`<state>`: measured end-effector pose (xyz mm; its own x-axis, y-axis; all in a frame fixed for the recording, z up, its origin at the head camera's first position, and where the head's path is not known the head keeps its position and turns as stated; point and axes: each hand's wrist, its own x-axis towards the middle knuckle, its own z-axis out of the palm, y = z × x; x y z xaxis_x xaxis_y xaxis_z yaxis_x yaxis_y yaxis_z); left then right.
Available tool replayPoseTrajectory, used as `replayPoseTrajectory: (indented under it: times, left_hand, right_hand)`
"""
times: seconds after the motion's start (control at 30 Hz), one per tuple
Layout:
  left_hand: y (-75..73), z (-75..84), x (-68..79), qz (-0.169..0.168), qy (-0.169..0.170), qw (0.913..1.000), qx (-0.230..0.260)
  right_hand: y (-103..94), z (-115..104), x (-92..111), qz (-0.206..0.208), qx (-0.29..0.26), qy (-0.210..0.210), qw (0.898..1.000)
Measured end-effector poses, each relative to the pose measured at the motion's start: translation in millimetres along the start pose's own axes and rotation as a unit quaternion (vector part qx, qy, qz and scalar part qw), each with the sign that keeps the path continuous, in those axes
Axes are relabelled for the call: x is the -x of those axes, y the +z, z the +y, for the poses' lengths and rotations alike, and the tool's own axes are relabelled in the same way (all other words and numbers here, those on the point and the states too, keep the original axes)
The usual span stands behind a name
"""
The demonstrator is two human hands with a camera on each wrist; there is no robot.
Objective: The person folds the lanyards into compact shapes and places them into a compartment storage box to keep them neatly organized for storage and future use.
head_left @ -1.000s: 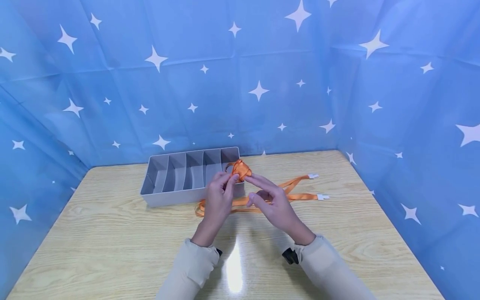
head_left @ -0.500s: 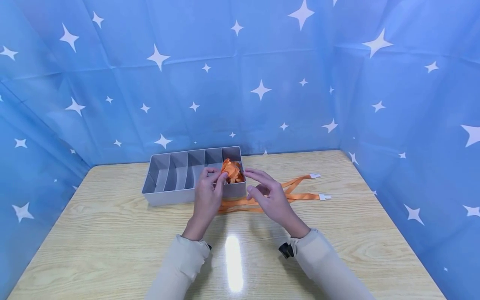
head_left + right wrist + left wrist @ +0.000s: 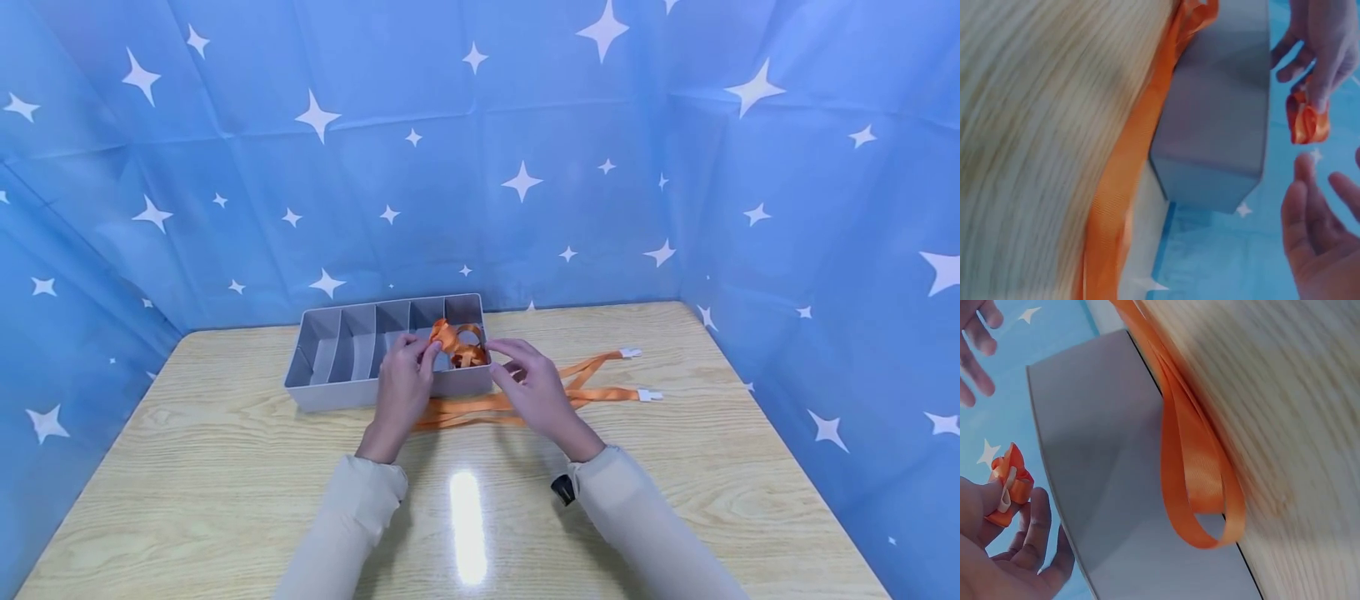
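Starry blue curtain around a wood-grain table; gray divided tray near its back edge, left of middle. Left hand: thumb and fingers pinching an orange bundle over the tray, toward its right end. More orange ribbon in the right-end compartment; can't tell if joined. Right hand: fingers apart, nothing held, by tray's front right corner. Orange straps along tray's front edge. Probably placing the bundle: best pinch firmly, lower straight, tuck loose loops, release gently.

Wood-grain table, grey 5-compartment box, orange ribbons alongside
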<state>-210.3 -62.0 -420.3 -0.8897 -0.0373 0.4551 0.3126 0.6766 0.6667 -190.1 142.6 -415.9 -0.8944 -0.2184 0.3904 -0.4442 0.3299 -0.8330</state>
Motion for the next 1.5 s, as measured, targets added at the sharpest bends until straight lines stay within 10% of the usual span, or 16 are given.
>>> replayPoseTrajectory:
  times: [0.73, 1.5]
  left_hand:
    - [3.0, -9.6, -17.9, -0.062, -0.017, 0.9869, -0.148]
    - [14.3, -7.4, -31.0, -0.122, -0.029, 0.9353, -0.331]
  right_hand:
    - [23.0, 30.4, -24.3, -0.039, 0.039, 0.097, 0.994]
    - [37.8, 33.5, -23.6, -0.001, -0.010, 0.117, 0.993]
